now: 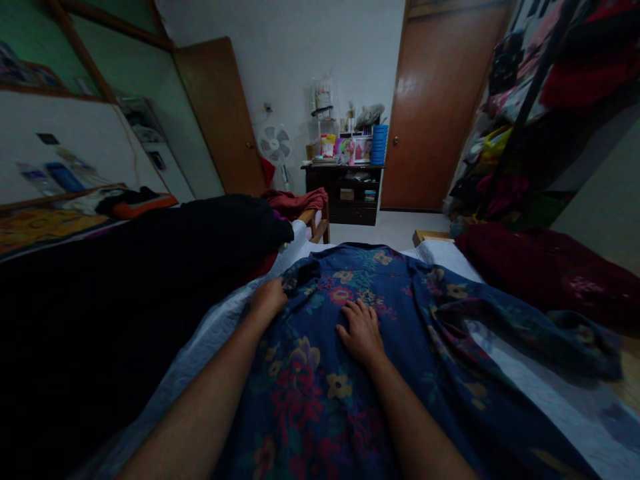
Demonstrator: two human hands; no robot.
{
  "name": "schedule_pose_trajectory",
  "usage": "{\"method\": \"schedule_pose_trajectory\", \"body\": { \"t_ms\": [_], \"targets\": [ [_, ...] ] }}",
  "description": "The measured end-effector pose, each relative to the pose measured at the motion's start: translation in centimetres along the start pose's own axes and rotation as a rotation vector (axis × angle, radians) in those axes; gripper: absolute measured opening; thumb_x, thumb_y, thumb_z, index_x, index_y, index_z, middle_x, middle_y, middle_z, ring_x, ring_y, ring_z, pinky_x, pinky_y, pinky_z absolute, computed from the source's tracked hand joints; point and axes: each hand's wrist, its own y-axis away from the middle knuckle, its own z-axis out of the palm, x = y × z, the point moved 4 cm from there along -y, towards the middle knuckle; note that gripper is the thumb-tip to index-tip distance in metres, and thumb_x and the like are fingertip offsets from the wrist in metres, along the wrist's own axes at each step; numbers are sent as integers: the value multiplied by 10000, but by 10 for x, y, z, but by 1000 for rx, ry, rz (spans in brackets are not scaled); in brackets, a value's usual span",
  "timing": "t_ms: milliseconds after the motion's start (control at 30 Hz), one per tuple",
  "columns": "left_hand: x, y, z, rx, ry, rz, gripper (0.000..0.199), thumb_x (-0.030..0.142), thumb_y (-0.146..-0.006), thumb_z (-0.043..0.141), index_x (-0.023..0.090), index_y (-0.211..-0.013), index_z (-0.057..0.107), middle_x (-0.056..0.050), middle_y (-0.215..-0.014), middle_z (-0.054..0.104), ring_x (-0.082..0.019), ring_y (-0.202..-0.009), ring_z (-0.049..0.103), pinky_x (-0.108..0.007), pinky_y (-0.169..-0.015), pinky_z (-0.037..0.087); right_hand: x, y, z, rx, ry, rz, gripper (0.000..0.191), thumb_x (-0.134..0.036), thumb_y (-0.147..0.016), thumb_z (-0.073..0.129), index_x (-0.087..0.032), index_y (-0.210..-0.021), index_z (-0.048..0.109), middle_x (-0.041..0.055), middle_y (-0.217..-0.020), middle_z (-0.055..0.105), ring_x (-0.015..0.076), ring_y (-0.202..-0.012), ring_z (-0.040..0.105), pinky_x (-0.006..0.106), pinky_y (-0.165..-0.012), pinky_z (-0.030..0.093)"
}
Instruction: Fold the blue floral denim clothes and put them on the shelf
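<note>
A dark blue floral shirt [320, 373] lies spread out in front of me, its collar end away from me and one sleeve stretched to the right. My left hand [270, 298] is closed on the shirt's left side, gripping the cloth by the folded left sleeve. Flat on the middle of the shirt rests my right hand [361, 327], palm down with its fingers spread. Beneath the shirt is a pale sheet [200, 353].
Black cloth [125, 280] is heaped along the left. A maroon garment [555, 267] lies at the right. Beyond stand a white fan [275, 143], a dark cabinet [325, 193] and a brown door [435, 113]. Clothes hang [590, 73] at the upper right.
</note>
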Motion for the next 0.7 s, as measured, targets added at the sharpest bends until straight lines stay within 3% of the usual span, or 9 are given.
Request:
{"method": "schedule_pose_trajectory", "body": {
  "t_ms": [167,300,367,433,533,600,700],
  "targets": [
    [42,7,-52,267,-145,47,368,234,-944,329,242,-1156,629,-112,-1100,625,-251,-882,649,-343,-744,480,0,0,-2,16,-41,8,433,-374,-860,526,-251,-1272,577,42,-1450,483,273,-1417,275,485,-1165,132],
    [92,17,-77,456,-145,281,381,207,-969,305,216,-1177,624,-128,-1152,567,-270,-1056,560,-377,-895,432,7,-4,4,92,-196,33,458,-339,-860,496,-211,-1298,537,95,-1392,529,269,-1383,343,491,-1165,165],
    [117,26,-68,506,-131,462,345,189,-960,343,208,-1144,635,-130,-1151,576,-277,-1096,529,-413,-957,404,17,-7,7,248,-369,76,561,-321,-855,466,-152,-1388,419,149,-1378,518,263,-1332,414,474,-1144,245],
    [138,38,-45,482,-91,686,301,169,-937,410,213,-1128,638,-117,-1216,574,-262,-1114,524,-424,-989,396,29,-9,8,459,-560,121,666,-305,-836,451,-116,-1450,276,182,-1404,461,258,-1318,427,457,-1106,325],
    [154,59,4,265,-24,1030,244,168,-885,520,228,-1075,661,-64,-1419,480,-228,-1168,523,-368,-1011,415,43,-9,6,694,-710,171,755,-293,-791,473,-141,-1468,176,189,-1458,353,273,-1358,362,473,-1086,351],
    [149,64,24,188,49,1023,258,157,-868,536,235,-1081,659,-50,-1500,396,-229,-1252,479,-366,-1071,377,46,-7,0,768,-681,188,786,-296,-770,501,-144,-1467,172,199,-1465,316,294,-1371,328,498,-1095,328],
    [120,52,30,204,67,715,303,144,-858,524,226,-1132,621,-76,-1454,441,-228,-1270,472,-364,-1075,374,42,-5,-11,802,-539,170,777,-295,-761,537,-150,-1459,227,197,-1443,327,311,-1364,316,510,-1104,299]
  ]
}}
